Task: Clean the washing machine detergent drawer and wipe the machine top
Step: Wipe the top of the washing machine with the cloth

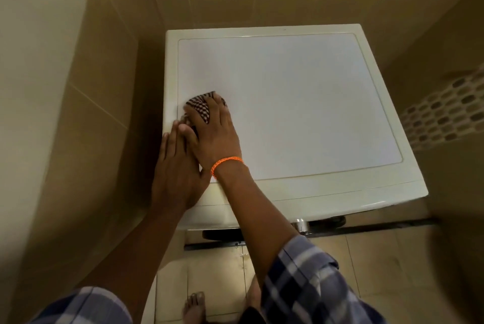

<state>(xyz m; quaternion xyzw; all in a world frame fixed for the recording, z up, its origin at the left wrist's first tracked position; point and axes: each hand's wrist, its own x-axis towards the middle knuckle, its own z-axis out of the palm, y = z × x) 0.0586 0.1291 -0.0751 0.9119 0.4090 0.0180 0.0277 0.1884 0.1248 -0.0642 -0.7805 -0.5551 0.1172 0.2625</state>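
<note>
Head view is showing the right hand [212, 127] pressing a checked cloth [200, 106] with straight fingers onto the machine top [288, 103] at frame center-left, while the left hand [175, 169], fingers extended, is resting flat on its left edge.

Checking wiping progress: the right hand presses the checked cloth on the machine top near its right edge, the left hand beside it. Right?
Not quite. In the head view the right hand presses the checked cloth near the machine top's left edge, left hand beside it.
</note>
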